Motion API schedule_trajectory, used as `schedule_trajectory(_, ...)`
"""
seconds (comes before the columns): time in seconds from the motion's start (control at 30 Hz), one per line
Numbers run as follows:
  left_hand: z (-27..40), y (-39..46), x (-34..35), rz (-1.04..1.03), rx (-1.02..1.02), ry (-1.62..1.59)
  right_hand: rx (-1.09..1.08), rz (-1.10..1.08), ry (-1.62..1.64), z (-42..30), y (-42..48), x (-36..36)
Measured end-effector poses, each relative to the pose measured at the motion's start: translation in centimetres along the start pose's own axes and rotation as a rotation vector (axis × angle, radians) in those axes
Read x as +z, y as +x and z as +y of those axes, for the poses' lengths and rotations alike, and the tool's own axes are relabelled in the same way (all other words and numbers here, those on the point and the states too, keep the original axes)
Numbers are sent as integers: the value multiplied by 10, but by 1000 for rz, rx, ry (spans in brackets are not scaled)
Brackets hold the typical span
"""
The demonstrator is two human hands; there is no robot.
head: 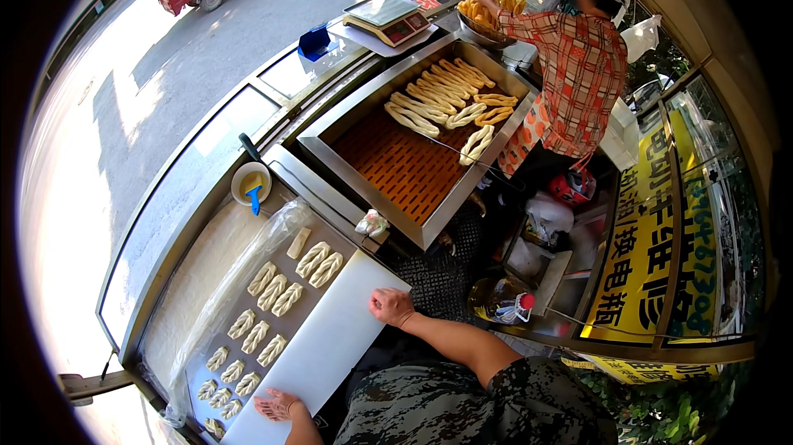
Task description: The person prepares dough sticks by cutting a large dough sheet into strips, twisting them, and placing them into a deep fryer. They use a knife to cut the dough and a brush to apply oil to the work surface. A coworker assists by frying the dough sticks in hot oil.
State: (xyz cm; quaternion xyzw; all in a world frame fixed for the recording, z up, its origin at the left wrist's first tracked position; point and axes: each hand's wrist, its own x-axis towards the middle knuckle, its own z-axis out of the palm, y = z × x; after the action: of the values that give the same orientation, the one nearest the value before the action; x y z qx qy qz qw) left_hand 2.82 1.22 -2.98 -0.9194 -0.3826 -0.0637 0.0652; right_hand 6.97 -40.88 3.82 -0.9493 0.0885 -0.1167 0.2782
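Note:
A long white cutting board (334, 327) lies before me. Over its far right end is my right hand (391, 307), its fingers curled in; no object shows in it. My left hand (276, 405) rests at the board's near left end with fingers spread, holding nothing visible. Beside the board, rows of braided raw dough pieces (271, 292) lie on a metal tray, with one plain flat dough strip (298, 243) at the top. Clear plastic film (217, 296) is bunched along the tray's far side, next to a large pale sheet of dough (192, 278).
A wide fryer (396, 179) holds oil and frying dough sticks (433, 95). A co-worker (567, 73) stands at its right, one hand at a basket of fried sticks (480, 18). A bowl with a blue-handled brush (253, 194), a scale (387, 18) and an oil jug (502, 301) are near.

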Motion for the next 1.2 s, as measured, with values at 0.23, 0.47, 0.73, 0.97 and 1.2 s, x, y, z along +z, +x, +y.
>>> schedule_trajectory(0.23,4,-1,-8,-31,-11,10,-1,1,0,2,0,-1)
schedule_trajectory(0.47,5,-2,-11,-19,-32,12,-1,-9,-7,-1,3,-4)
schedule_trajectory(0.73,7,-2,-13,-41,-34,37,-10,-8,0,2,5,-6)
schedule_trajectory(0.97,1,0,-3,17,-49,12,17,-24,18,1,7,-10)
schedule_trajectory(1.2,5,-2,-12,-3,-37,34,12,-24,-4,2,6,-10)
